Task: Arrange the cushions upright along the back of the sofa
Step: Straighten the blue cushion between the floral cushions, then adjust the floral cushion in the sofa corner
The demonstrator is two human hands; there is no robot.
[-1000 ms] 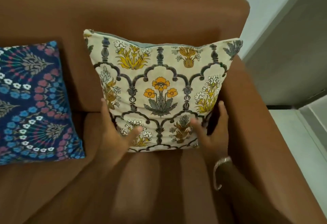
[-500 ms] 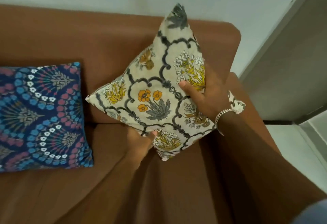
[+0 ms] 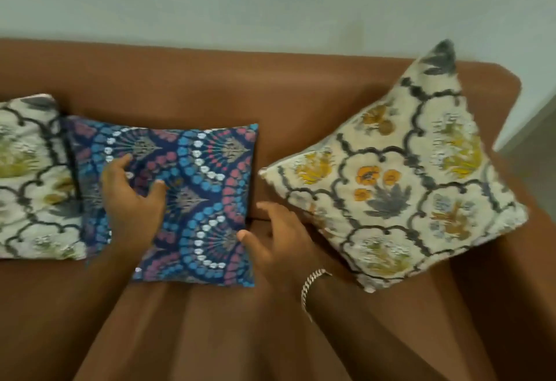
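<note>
A cream floral cushion (image 3: 400, 176) stands on one corner in the sofa's right end, leaning against the brown backrest (image 3: 270, 88). A blue patterned cushion (image 3: 198, 188) leans on the backrest in the middle. Another cream floral cushion (image 3: 30, 176) sits at the left, partly behind the blue one. My left hand (image 3: 132, 200) lies on the blue cushion's face with fingers spread. My right hand (image 3: 279, 239), wearing a bracelet, hovers with fingers apart at the blue cushion's lower right edge, holding nothing.
The brown sofa seat (image 3: 210, 320) stretches toward me. The right armrest (image 3: 529, 260) rises beside the diamond-set cushion. A pale wall (image 3: 270, 1) stands behind the sofa.
Both hands let go of the cream cushion, which now rests on its corner at the right. The view swung left, and both hands moved to the blue cushion.
</note>
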